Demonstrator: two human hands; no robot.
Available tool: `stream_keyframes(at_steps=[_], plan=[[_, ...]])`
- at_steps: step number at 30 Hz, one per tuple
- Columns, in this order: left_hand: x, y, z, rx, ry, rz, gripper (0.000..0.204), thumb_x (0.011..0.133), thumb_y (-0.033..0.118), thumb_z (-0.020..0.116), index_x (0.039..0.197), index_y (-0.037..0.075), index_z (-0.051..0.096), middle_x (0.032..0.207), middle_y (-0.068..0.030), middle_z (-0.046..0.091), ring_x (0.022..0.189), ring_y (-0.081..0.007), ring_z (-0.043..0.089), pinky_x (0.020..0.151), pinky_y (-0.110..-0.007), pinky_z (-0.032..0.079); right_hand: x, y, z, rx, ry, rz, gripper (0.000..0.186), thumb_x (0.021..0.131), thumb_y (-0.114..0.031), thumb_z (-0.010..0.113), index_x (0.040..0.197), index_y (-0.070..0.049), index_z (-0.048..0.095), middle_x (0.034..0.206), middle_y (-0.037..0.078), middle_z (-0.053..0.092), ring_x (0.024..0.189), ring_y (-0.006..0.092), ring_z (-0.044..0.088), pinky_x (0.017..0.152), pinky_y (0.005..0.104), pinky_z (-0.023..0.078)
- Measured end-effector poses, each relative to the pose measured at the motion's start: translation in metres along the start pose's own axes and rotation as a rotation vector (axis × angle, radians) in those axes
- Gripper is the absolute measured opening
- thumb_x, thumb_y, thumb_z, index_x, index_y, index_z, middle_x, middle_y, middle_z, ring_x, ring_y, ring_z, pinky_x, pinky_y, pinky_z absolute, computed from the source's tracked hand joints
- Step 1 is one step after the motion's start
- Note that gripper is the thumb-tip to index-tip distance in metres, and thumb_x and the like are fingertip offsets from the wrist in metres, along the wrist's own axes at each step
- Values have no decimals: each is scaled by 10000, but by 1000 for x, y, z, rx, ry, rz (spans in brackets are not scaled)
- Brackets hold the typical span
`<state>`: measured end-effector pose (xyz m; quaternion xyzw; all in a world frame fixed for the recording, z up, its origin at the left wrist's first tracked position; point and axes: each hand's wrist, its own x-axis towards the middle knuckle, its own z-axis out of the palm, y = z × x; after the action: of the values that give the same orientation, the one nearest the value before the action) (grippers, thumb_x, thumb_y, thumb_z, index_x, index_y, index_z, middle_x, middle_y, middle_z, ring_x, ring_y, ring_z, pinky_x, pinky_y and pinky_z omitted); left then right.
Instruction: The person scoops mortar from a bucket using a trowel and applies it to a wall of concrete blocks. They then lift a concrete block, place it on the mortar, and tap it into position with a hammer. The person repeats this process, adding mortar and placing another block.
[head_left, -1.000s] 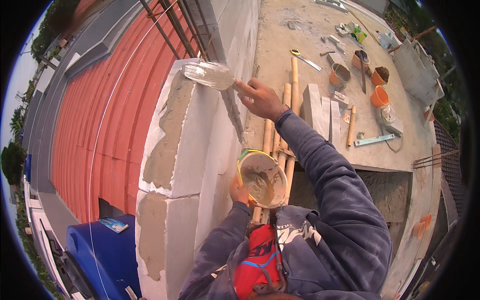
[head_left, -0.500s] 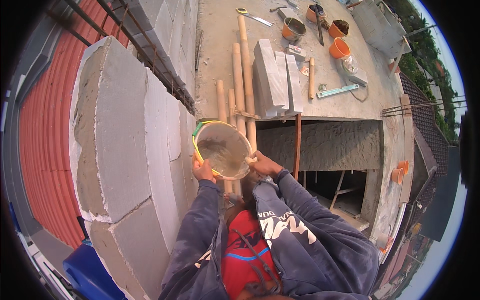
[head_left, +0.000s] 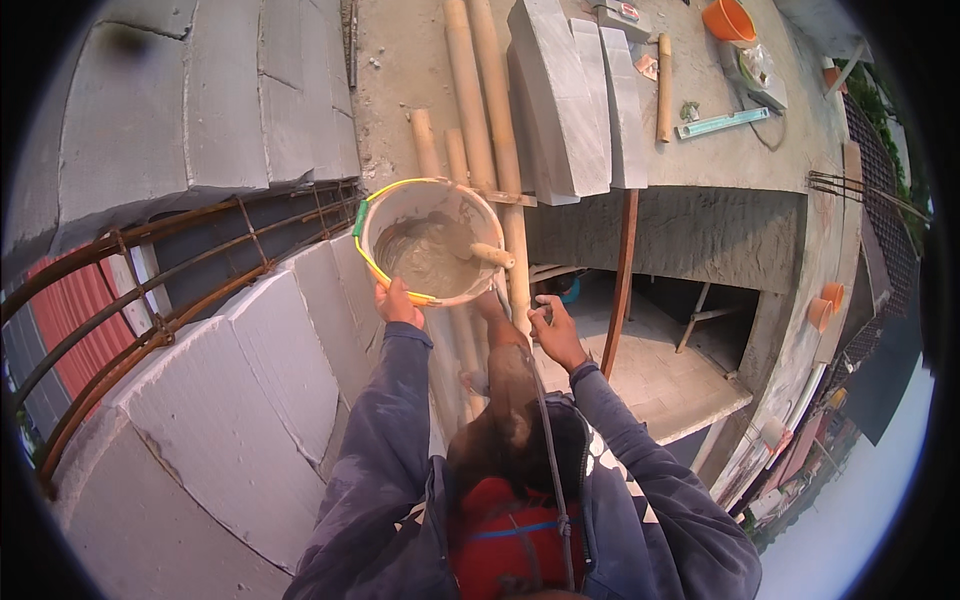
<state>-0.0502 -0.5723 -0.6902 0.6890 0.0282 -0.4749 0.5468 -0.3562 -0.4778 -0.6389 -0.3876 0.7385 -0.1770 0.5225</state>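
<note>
My left hand [head_left: 398, 303] is closed on the near left rim of a mortar bucket [head_left: 476, 296], by its yellow handle [head_left: 380, 275] with a green grip. Wet grey mortar [head_left: 425, 255] lies inside. Over the bucket's right rim sticks the light wooden handle [head_left: 492, 255] of a tool; its other end reaches into the mortar, and its kind cannot be told. Right of the bucket and apart from it, my right hand [head_left: 558, 335] has its fingers loosely bent and apart, with nothing seen in them. My bare leg [head_left: 513, 390] shows below the bucket.
A grey block wall [head_left: 230, 375] runs along my left, with rusty rebar [head_left: 200, 310] beyond it. Bamboo poles [head_left: 490, 100] and stacked blocks [head_left: 560, 100] lie ahead. To the right the floor drops into an opening [head_left: 650, 350], crossed by a brown post [head_left: 622, 280]. Farther off are a level [head_left: 722, 123] and orange bucket [head_left: 729, 20].
My right hand has let go of the tool handle and drawn back to the right. The bucket, in my left hand, sits slightly farther left and up in view. The view has shifted forward.
</note>
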Motion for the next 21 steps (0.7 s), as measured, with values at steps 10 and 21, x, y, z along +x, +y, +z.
stream_keyframes(at_steps=[10,21], plan=[[205,-70,183,-196,-208,-50,244,847,31,638,1067,83,547,946,-24,531,872,-167,557,844,-365,503,64,62,-44,-398,-42,206,476,1013,-270,738,1391,-18,597,1206,241,698,1105,418,708,976,489,557],[250,-102,116,547,-361,-541,491,1080,281,679,1458,79,441,1419,-174,552,1231,-323,639,1078,-511,549,343,-61,-94,-709,464,26,1244,761,-493,930,1734,-308,177,1618,353,309,1481,529,400,1212,615,376]])
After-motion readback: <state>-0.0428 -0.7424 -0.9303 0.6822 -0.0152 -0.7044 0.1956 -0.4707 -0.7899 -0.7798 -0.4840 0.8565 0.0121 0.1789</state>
